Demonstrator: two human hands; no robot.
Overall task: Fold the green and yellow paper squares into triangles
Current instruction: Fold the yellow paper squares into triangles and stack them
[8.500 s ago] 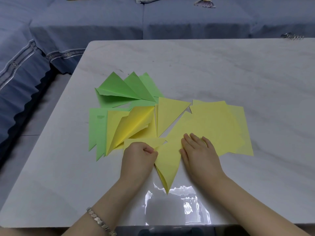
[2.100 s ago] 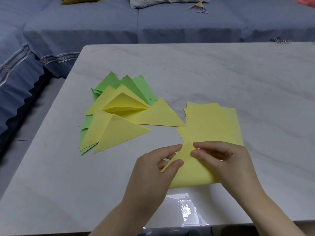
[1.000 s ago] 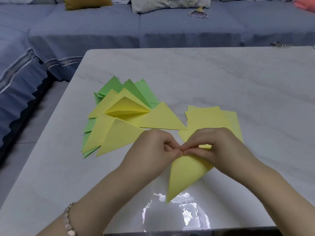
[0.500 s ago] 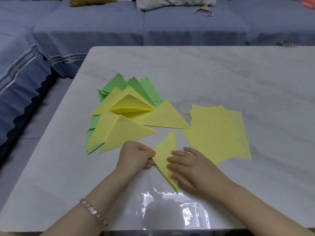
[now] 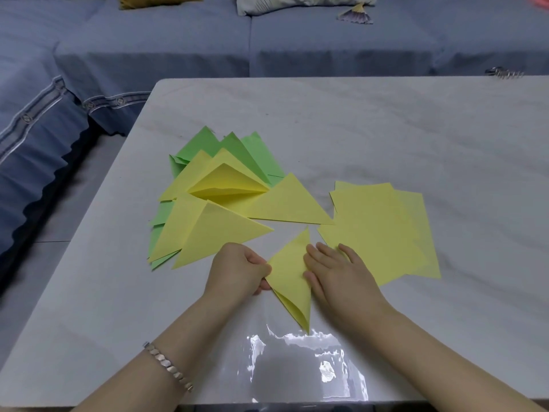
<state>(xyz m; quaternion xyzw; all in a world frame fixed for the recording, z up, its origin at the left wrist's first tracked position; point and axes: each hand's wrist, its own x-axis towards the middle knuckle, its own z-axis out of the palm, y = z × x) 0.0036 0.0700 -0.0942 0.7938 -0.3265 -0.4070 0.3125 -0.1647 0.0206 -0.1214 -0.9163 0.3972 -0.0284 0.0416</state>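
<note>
The camera rides on my head, facing forward and steeply down over the table [image 5: 386,129]. My left hand [image 5: 237,272], right hand [image 5: 341,278] and the triangle [image 5: 289,272] lie nearest, low in the middle; the sofa [image 5: 178,46] runs across the far top of the view.

You have six yellow triangles [image 5: 288,203]: five overlapping in one pile and a sixth triangle [image 5: 289,278] apart, nearest you. You can count three green triangles [image 5: 252,153] by their tips; more green is partly hidden. Your yellow squares [image 5: 374,227] show at least three sheets.
</note>
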